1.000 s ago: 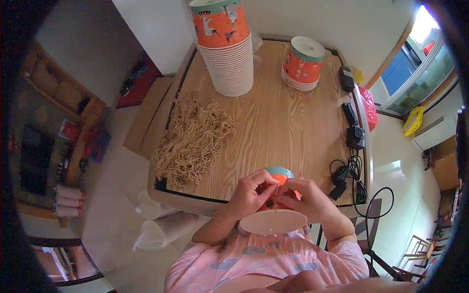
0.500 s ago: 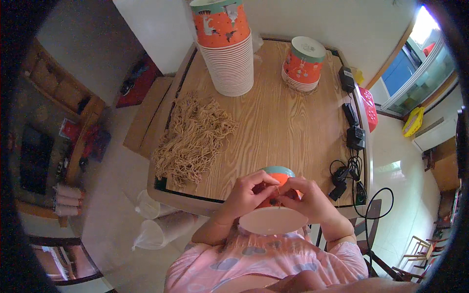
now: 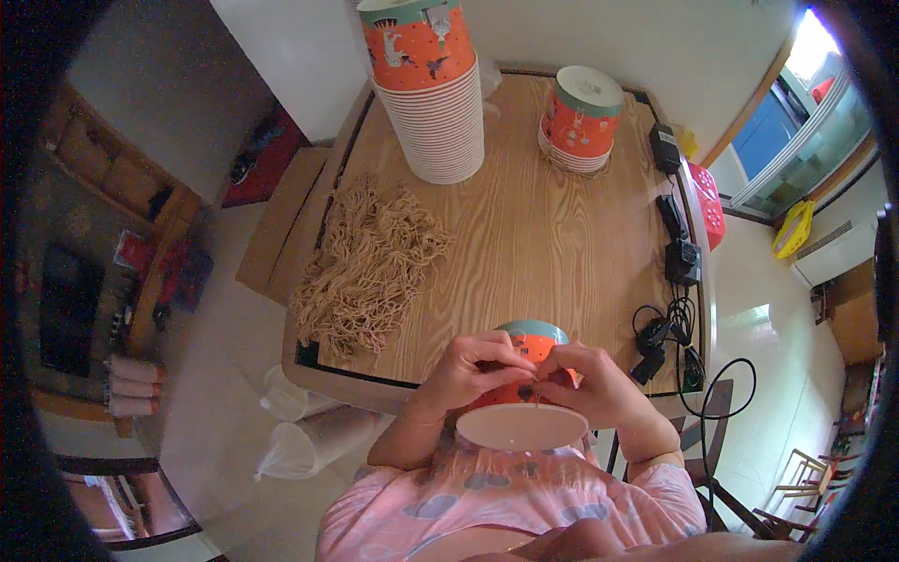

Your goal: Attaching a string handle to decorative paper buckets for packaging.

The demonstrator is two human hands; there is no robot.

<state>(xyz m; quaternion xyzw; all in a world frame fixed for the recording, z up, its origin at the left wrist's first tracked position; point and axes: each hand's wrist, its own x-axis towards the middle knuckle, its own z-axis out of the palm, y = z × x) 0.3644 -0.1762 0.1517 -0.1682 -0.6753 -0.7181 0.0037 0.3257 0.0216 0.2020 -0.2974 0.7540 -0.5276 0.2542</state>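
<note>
An orange paper bucket point(image 3: 532, 348) with a green band lies tilted at the table's near edge, its white round end point(image 3: 522, 427) toward me. Over its side my left hand point(image 3: 480, 367) and my right hand point(image 3: 582, 377) meet, each closed in a pinch. A short bit of thin tan cord point(image 3: 537, 397) shows below the right fingertips, against the bucket's rim; the rest is hidden by the fingers. On the left of the table lies a loose heap of tan cords point(image 3: 370, 267).
A tall stack of nested paper buckets point(image 3: 433, 122) stands at the back left, a shorter stack point(image 3: 581, 122) at the back right. Black power adapters point(image 3: 683, 261) and a tangled cable point(image 3: 670, 337) line the right edge. Plastic-wrapped cups point(image 3: 314, 440) lie on the floor.
The fingers of both hands have shifted slightly, showing more of the bucket's orange side above them. The bucket has barely moved; the pinches stay closed.
</note>
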